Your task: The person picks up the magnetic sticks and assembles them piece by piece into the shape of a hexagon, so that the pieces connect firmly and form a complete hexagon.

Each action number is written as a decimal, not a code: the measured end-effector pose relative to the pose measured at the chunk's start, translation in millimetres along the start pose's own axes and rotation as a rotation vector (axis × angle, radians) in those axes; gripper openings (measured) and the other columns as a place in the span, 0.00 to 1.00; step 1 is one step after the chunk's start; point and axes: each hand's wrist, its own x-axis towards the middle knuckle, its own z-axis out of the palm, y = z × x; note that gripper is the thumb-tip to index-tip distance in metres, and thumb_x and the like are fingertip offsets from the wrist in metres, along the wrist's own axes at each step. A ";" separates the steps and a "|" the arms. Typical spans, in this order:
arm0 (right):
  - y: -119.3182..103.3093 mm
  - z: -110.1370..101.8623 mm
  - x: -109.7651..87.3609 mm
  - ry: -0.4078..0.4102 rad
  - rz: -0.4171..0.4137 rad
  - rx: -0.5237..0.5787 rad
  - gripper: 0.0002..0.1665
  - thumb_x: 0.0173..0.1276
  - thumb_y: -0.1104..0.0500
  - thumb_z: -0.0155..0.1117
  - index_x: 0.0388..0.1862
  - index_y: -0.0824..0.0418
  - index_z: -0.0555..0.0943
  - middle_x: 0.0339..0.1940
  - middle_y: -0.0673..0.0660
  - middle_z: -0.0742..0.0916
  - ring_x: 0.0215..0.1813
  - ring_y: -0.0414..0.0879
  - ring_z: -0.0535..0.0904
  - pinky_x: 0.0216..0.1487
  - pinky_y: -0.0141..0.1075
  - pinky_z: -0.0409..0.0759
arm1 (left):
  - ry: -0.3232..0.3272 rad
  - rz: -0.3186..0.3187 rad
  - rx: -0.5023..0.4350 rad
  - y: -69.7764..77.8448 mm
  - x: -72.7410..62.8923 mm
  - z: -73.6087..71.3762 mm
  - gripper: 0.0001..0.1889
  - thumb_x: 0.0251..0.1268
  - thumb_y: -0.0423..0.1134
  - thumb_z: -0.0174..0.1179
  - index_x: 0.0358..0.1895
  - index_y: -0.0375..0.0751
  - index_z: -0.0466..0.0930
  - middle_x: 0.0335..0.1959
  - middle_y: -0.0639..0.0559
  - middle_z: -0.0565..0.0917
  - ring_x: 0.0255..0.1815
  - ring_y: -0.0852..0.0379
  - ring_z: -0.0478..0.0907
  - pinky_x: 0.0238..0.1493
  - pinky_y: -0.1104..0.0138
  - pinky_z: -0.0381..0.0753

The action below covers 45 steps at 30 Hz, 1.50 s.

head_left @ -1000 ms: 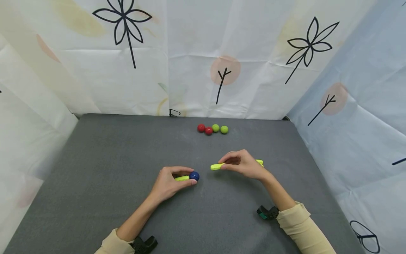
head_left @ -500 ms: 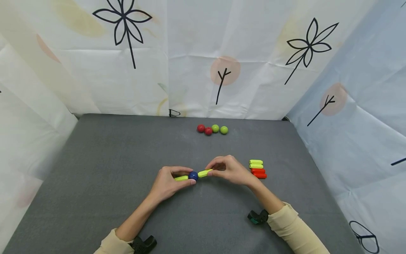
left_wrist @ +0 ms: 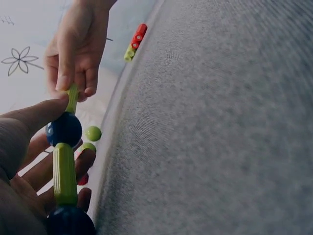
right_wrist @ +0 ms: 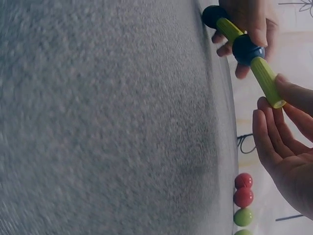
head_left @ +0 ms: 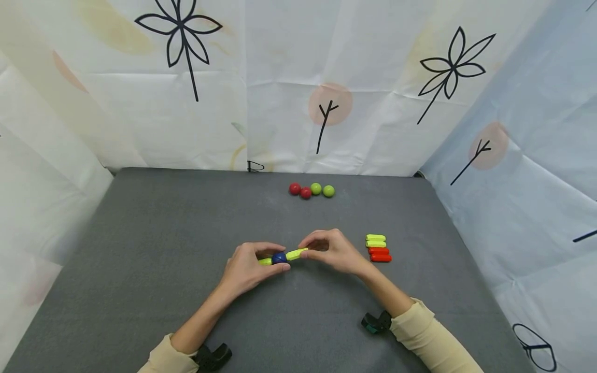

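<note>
My left hand (head_left: 248, 265) pinches a glossy blue ball (head_left: 279, 258) between thumb and fingers. My right hand (head_left: 332, 252) pinches a ribbed yellow-green rod (head_left: 295, 254) near its outer end. The rod's other end meets the ball, and it tilts up slightly toward the right hand. From the ball's opposite side runs a second yellow-green rod (left_wrist: 65, 174), under the left palm. This one ends at another blue ball (left_wrist: 71, 221), which the left hand hides in the head view. In the right wrist view the balls and rods form one line, with the outer rod (right_wrist: 267, 81) at the right fingertips.
Red balls (head_left: 300, 190) and green balls (head_left: 322, 190) lie in a row near the back edge of the grey table (head_left: 186, 217). To the right, yellow-green rods (head_left: 375, 241) and red rods (head_left: 380, 254) are stacked side by side. A printed white cloth (head_left: 280, 124) stands behind.
The right hand has moved left with its rod, bringing the tip to the blue ball and uncovering the rods at right. Since then, ball and rod have shifted slightly left.
</note>
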 end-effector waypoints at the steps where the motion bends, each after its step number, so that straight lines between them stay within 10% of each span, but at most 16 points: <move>1: 0.0 1.1 0.3 0.005 0.005 0.006 0.11 0.72 0.65 0.76 0.51 0.64 0.91 0.47 0.60 0.94 0.46 0.40 0.89 0.55 0.32 0.90 | 0.003 0.007 0.001 1.2 -0.2 -0.2 0.19 0.54 0.53 0.85 0.49 0.60 0.94 0.46 0.58 0.95 0.38 0.62 0.85 0.35 0.67 0.78; 13: -3.7 12.8 6.9 0.027 0.020 0.053 0.10 0.71 0.65 0.76 0.50 0.64 0.90 0.46 0.63 0.94 0.44 0.47 0.91 0.49 0.33 0.90 | 0.013 0.196 -0.127 2.9 4.3 1.3 0.12 0.61 0.45 0.82 0.47 0.53 0.95 0.43 0.58 0.95 0.40 0.64 0.88 0.43 0.70 0.85; 22: -3.6 2.9 13.7 -0.006 0.003 0.095 0.10 0.78 0.66 0.69 0.51 0.70 0.89 0.45 0.66 0.93 0.44 0.71 0.88 0.49 0.31 0.89 | -0.064 0.163 -0.192 1.2 7.7 -1.9 0.09 0.62 0.44 0.81 0.43 0.53 0.94 0.40 0.57 0.95 0.40 0.64 0.89 0.42 0.70 0.84; 45: 27.9 -41.7 114.2 0.338 0.227 0.009 0.24 0.78 0.59 0.71 0.67 0.69 0.83 0.54 0.72 0.91 0.48 0.70 0.91 0.53 0.59 0.89 | -0.134 0.139 -0.189 1.0 6.3 -1.9 0.08 0.63 0.42 0.80 0.44 0.54 0.93 0.43 0.56 0.94 0.43 0.61 0.89 0.46 0.69 0.85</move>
